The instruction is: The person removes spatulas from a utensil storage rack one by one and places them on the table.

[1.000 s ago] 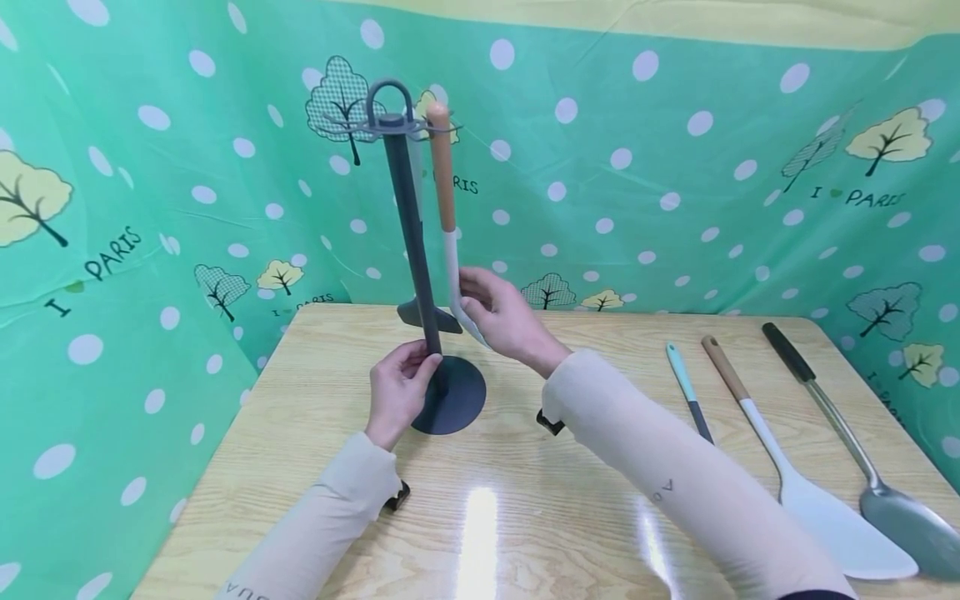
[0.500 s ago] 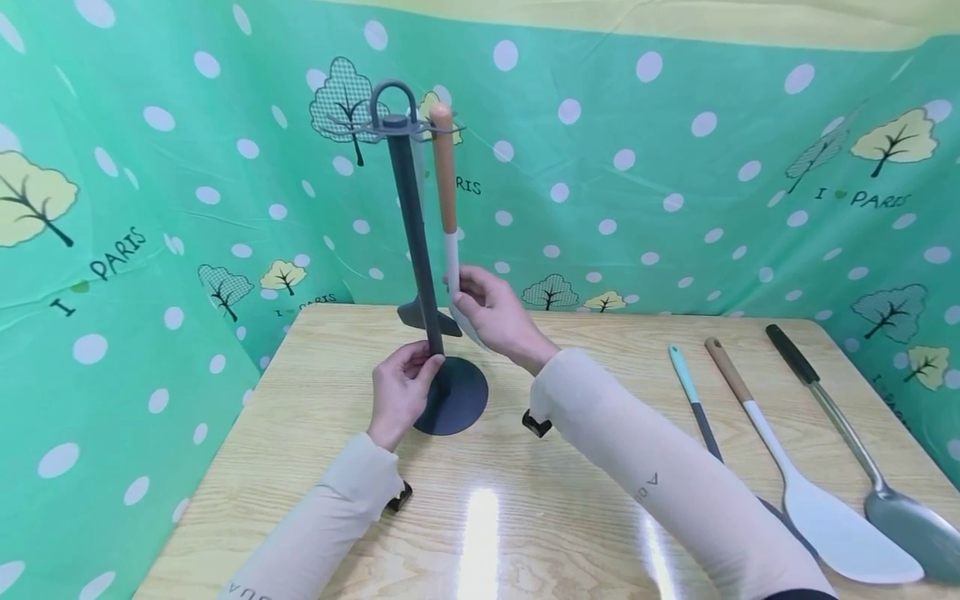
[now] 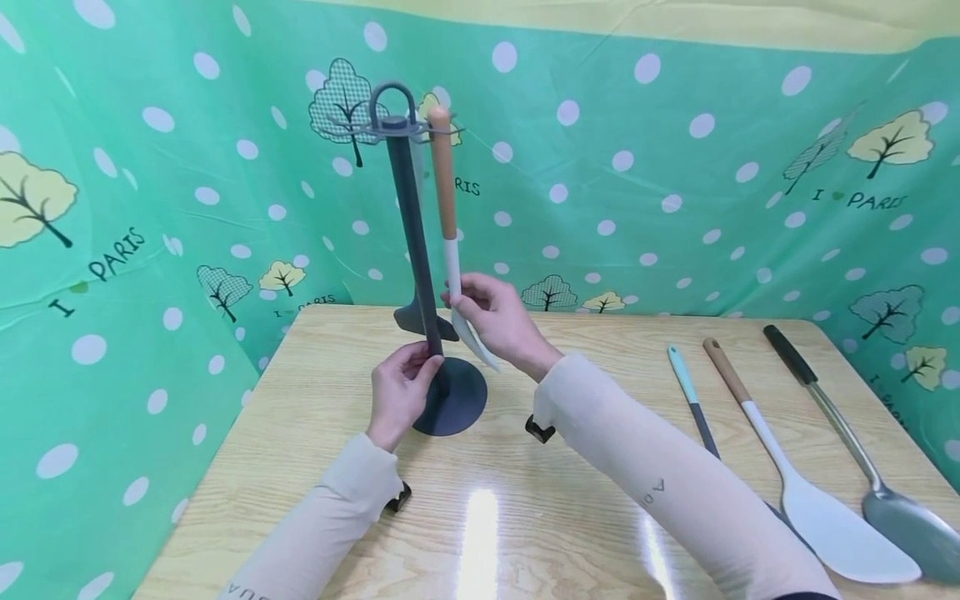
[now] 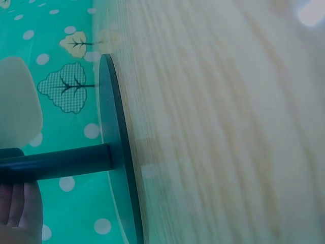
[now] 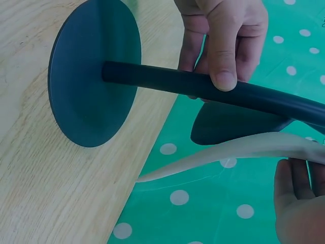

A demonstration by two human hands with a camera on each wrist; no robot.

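Stand [image 3: 411,221] steadied, spatula [image 3: 444,183] nearly upright beside it

Your left hand [image 3: 402,387] pinches the pole [image 3: 425,300] just above the base [image 3: 465,400]; hold firm so nothing tips. The spatula's handle top sits at the hook ring [image 3: 395,131]; whether it's caught is unclear, so tug lightly before your right hand [image 3: 498,321] unpinches its white neck [image 3: 453,267].

Green cloth [image 3: 645,217] backdrop, lightly creased — pale dots [image 3: 504,57], yellow and checked tree prints [image 3: 889,143], "PARIS" lettering [image 3: 876,202]. Hung behind table [image 3: 300,400] and along both sides. Pale yellow band [image 3: 675,21] across top. Table: light wood-grain surface. Glare streaks [image 3: 477,542] on near part — bright white.
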